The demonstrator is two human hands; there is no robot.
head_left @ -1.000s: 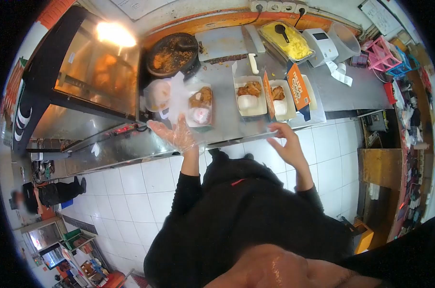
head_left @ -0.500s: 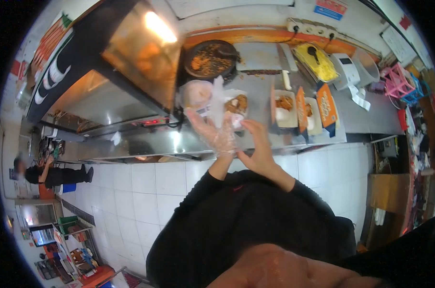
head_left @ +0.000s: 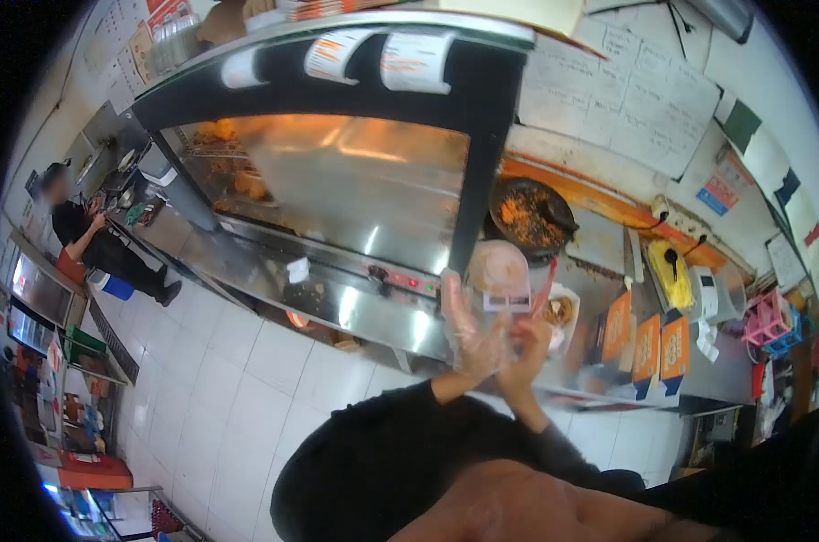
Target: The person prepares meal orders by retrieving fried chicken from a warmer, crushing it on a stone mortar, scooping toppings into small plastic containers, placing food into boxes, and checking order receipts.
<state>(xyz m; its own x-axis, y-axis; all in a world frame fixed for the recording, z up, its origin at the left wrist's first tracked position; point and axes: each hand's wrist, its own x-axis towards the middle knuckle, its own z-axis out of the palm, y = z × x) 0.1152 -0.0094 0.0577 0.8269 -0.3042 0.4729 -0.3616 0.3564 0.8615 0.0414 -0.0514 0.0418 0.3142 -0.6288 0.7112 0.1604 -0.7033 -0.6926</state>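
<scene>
1. Left hand (head_left: 472, 339), in a clear plastic glove (head_left: 464, 316), is raised at the near edge of the steel counter (head_left: 597, 294). Its fingers are extended and spread, nothing seen in their grasp.
2. Right hand (head_left: 524, 354), bare, is just right of it, the two overlapping in view. Fingers partly bent, blurred; cannot tell whether they grip the glove.
3. Slim red shape (head_left: 545, 287) just beyond the right hand; too blurred to name.
4. Open white box (head_left: 573, 327), browned food inside, lies right of the right hand, partly hidden by it.
5. Round tub (head_left: 500, 264) is on the far side of the hands, left of the box; dark mortar (head_left: 509, 242) farther back.
6. Farther right, boxes with orange panels (head_left: 646, 347) stand on the counter.
7. Left: glass-fronted cabinet (head_left: 337, 185). Far left: another person (head_left: 102, 248), standing.
</scene>
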